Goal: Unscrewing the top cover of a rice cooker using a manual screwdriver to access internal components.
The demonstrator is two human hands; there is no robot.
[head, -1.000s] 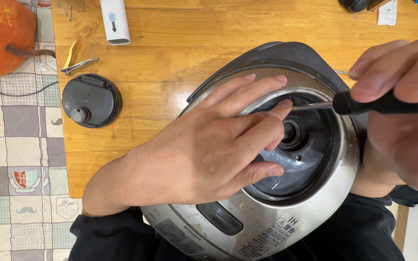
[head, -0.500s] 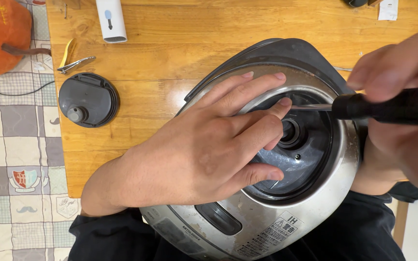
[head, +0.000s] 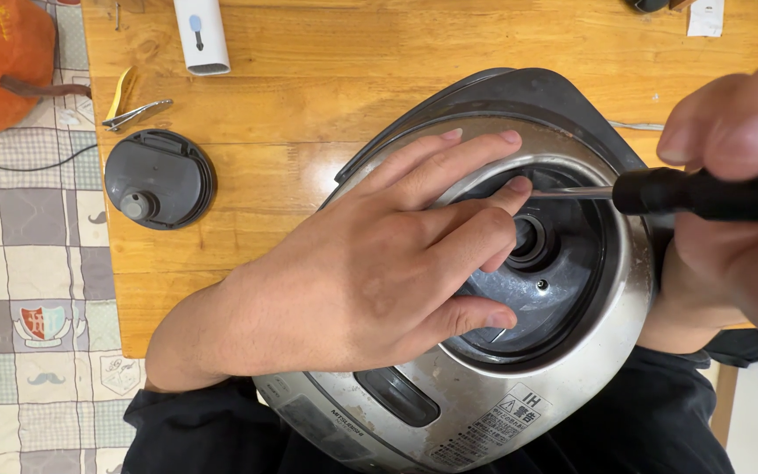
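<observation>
On the wooden table (head: 309,114), head view: a silver, round rice-cooker body (head: 519,386) lies under the left hand (head: 370,281), fingers spread flat across its dark inner rim. The right hand (head: 739,219) grips a black-handled screwdriver (head: 695,193), whose tip now sits slightly lower, nearer the central hub. A round grey cap (head: 158,180) lies apart.

Both hands are bare: no gloves, rings, watch or wristband visible. The left hand (head: 370,281) shows short, trimmed fingernails. The right hand (head: 739,193) appears close to the lens, partly cropped and slightly blurred. A dark, near-black fabric garment (head: 221,430) covers the body; the left forearm is uncovered.
</observation>
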